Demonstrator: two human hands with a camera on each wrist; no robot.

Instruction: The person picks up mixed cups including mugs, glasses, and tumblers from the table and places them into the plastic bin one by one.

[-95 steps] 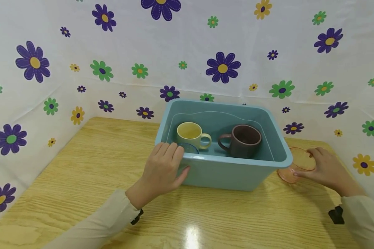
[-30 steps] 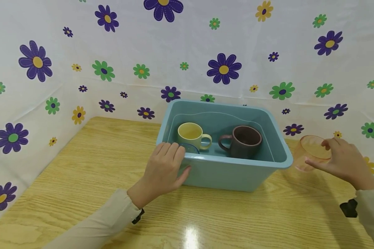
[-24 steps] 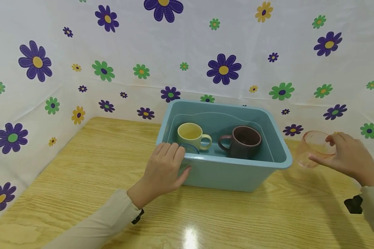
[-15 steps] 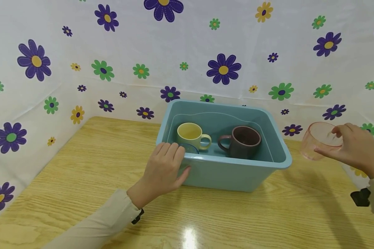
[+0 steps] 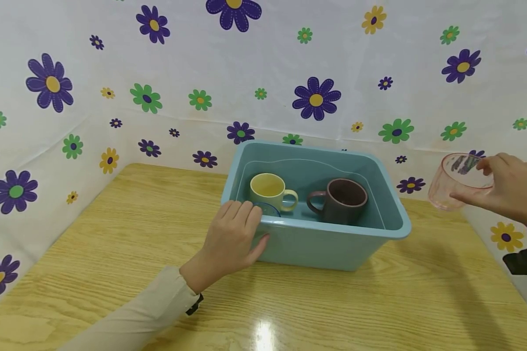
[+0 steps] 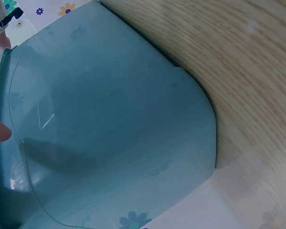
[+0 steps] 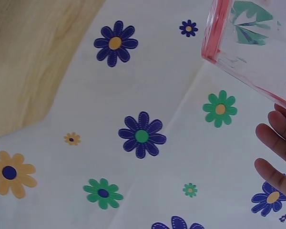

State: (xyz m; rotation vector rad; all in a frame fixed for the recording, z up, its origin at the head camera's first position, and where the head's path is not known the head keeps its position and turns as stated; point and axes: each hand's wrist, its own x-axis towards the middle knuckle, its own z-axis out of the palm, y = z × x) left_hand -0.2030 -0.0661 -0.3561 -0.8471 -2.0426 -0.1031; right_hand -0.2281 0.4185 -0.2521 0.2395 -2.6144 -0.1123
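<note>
My left hand grips the front rim of a blue-green plastic tub, fingers over the edge and thumb outside. In the left wrist view the tub's outer wall fills most of the picture. My right hand pinches the rim of a clear pinkish drinking glass, held raised to the right of the tub. The right wrist view shows part of that glass with several fingertips below it. Inside the tub stand a pale yellow mug, a dark brown mug and a blue-rimmed clear vessel, partly hidden by my left hand.
The tub stands on a light wooden table near its back edge. Behind and along both sides hangs a white cloth with purple, green and yellow flowers.
My right hand has lifted the pink glass off the table beside the tub and carried it up and to the right. The left hand and the tub have stayed in place.
</note>
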